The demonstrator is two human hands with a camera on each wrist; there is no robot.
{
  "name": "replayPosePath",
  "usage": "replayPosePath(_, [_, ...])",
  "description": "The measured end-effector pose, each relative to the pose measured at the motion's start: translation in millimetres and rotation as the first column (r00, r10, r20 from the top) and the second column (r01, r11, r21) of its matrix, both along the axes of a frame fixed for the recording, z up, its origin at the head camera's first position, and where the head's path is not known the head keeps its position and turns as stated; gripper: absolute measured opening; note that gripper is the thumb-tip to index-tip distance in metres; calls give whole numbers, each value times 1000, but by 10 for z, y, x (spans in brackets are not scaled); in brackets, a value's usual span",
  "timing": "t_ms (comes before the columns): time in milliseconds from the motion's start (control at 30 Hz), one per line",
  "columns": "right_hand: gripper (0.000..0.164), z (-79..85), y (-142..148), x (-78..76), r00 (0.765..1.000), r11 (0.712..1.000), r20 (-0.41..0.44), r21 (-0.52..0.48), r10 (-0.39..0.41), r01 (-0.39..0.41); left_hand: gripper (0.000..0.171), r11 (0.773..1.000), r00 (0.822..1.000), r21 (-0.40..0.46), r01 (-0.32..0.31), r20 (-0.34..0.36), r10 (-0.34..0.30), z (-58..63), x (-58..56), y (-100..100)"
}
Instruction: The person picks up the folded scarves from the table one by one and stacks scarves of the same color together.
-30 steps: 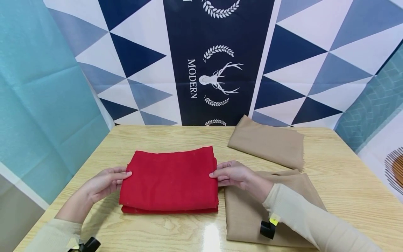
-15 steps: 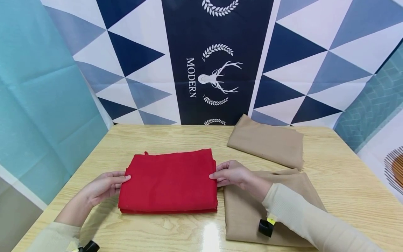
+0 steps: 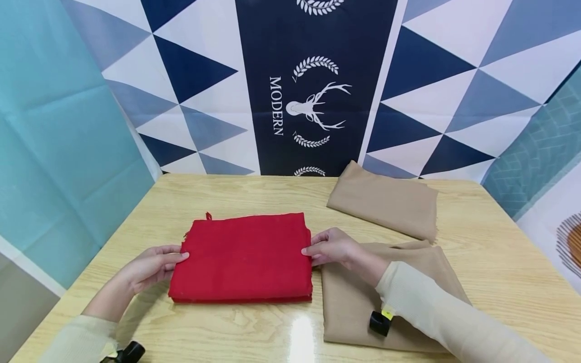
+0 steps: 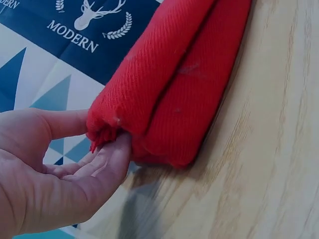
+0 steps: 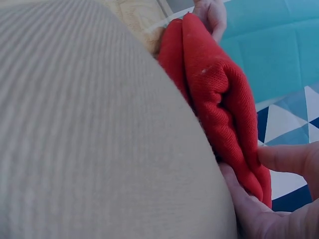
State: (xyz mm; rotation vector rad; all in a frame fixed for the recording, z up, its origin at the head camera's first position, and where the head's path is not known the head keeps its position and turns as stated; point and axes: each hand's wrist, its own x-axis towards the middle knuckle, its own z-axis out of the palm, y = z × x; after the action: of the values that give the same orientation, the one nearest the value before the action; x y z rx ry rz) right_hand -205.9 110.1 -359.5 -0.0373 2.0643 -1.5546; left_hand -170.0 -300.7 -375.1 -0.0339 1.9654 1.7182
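A red cloth (image 3: pixel 242 259), folded into a thick rectangle, lies left of centre on the wooden table. At its left edge my left hand (image 3: pixel 154 267) pinches the upper layers, thumb on top and fingers beneath. The left wrist view shows that hand (image 4: pixel 60 169) at a frayed corner of the red cloth (image 4: pixel 164 74), whose lower layer rests on the wood. My right hand (image 3: pixel 333 248) pinches the right edge in the same way. Seen from the right wrist, thumb and fingers (image 5: pixel 244 199) sit on either side of the stacked folds (image 5: pixel 219 99).
Under my right forearm lies a folded tan cloth (image 3: pixel 349 312), close beside the red one. A second tan cloth (image 3: pixel 383 201) lies folded at the back right, one corner against the patterned backdrop (image 3: pixel 313 101). Bare wood of the table (image 3: pixel 227 333) shows in front.
The red cloth's top fold has shifted slightly toward me and now nearly lines up with the layer beneath. A small red tuft shows at the back left. Both hands keep their grip.
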Motion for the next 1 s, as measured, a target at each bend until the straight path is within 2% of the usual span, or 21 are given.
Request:
replayPosePath(133, [37,19,39,-27,1000,999,-13,-38,0,-1,55,996,1000,-87,-10,-25,8,31,-11,31])
replayPosePath(200, [40,27,82,-48,1000,998,-9,-57,-4,3,60,987,999,-156,-27,-41,21,61,-11,52])
replayPosePath(333, [42,55,188,-81,1000,995,-4,-97,6,-7,59,943,995,-327,-68,-91,40,149,-7,107])
replayPosePath(500, [43,82,320,-85,998,989,-12,-134,57,-58,55,867,986,-487,-110,-160,36,245,-9,196])
replayPosePath(667, [41,110,463,-75,994,985,2,-137,106,-105,53,779,977,-611,-137,-211,7,305,-13,262])
replayPosePath(867, [40,183,661,-94,992,986,-9,-109,127,-127,57,641,954,-757,-130,-271,-126,392,-31,352])
replayPosePath(1000, [41,212,820,-137,991,988,-11,-78,130,-131,62,580,930,-805,-123,-298,-217,480,-55,455])
